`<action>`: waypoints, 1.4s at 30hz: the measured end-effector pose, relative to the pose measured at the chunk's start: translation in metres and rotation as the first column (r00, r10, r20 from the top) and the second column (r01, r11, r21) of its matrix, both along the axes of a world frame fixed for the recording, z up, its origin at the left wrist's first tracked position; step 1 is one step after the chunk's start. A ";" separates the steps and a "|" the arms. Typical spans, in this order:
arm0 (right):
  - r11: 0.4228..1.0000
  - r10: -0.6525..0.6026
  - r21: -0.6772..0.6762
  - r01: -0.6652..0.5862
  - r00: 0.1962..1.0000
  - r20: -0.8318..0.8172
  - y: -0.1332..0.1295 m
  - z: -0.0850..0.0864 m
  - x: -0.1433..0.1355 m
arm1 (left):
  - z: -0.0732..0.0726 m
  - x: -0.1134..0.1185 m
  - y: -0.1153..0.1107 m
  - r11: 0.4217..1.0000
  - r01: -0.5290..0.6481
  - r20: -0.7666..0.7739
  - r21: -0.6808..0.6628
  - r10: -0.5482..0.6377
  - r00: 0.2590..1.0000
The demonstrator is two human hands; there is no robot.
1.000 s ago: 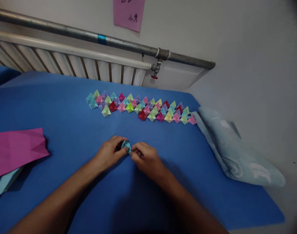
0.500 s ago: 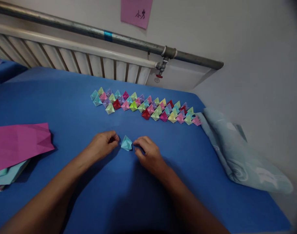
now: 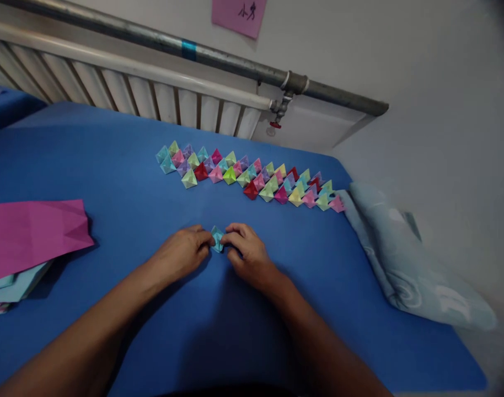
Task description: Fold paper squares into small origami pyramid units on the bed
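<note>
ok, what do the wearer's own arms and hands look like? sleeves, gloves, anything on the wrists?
Left hand and right hand are both ungloved, five-fingered human hands. Left forearm and right forearm are bare as far as the frame shows: no sleeve, watch, bracelet, cable or marker visible. Rings or small marks: too small and dim to rule out.

Probably a room in a home: a radiator (image 3: 188, 110) and metal pipe (image 3: 244, 66) run along the wall (image 3: 425, 110), and folded patterned cloth (image 3: 401, 264) lies on the blue surface (image 3: 111, 165).
</note>
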State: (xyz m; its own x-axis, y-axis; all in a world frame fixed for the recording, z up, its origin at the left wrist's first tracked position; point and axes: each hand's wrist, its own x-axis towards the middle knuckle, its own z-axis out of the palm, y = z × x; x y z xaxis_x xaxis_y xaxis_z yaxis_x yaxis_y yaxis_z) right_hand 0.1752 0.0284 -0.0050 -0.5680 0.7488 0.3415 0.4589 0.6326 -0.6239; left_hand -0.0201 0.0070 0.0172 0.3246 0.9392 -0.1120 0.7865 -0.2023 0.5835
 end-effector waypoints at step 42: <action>0.999 -0.021 0.049 0.018 0.998 0.057 -0.003 -0.001 0.000 | -0.005 0.010 -0.010 0.997 -0.066 0.126 0.026 0.062 0.990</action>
State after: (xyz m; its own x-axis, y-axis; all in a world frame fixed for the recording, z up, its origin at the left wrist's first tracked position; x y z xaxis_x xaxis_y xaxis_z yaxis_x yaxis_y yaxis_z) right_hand 0.1752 0.0251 -0.0060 -0.5730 0.7433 0.3452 0.5054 0.6521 -0.5651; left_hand -0.0105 -0.0029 0.0120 0.2731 0.9609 -0.0457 0.7200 -0.1726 0.6722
